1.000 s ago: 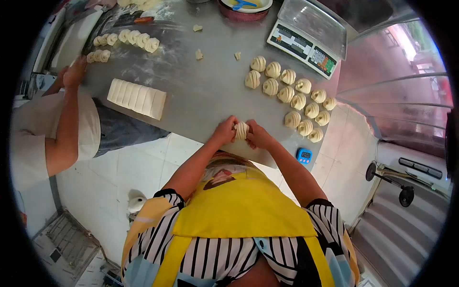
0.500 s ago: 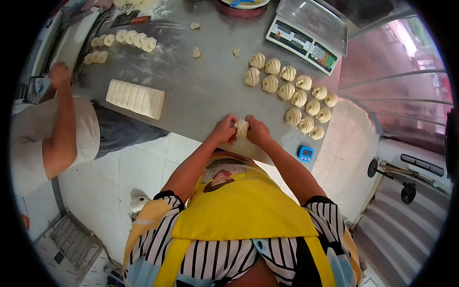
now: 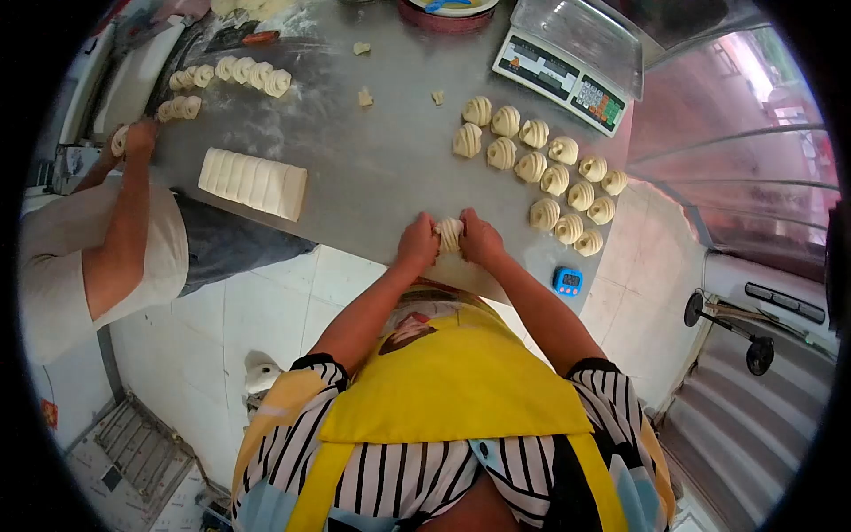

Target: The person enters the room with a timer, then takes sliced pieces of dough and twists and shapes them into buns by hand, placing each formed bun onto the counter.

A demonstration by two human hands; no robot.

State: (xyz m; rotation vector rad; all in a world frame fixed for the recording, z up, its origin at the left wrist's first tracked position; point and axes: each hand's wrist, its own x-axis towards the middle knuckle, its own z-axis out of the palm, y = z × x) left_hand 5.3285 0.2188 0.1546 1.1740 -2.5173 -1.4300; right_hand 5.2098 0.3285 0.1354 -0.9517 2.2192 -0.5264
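Note:
A ridged, twisted piece of dough is stretched between my two hands at the near edge of the metal table. My left hand grips its left end with curled fingers, and my right hand has hold of the right end. To the right sit several shaped dough rolls with spiral ridges, set out in slanting rows. A pale block of dough cut into slices lies on the table to my left.
A digital scale stands at the back right, and a blue timer lies near the right edge. At the left, a co-worker's hand holds a dough piece. More rolls and dough scraps lie farther back.
My left fingers have closed up around the dough's end, and the dough's ridges now slant more. The co-worker's hand has shifted right and a dough piece now shows in it.

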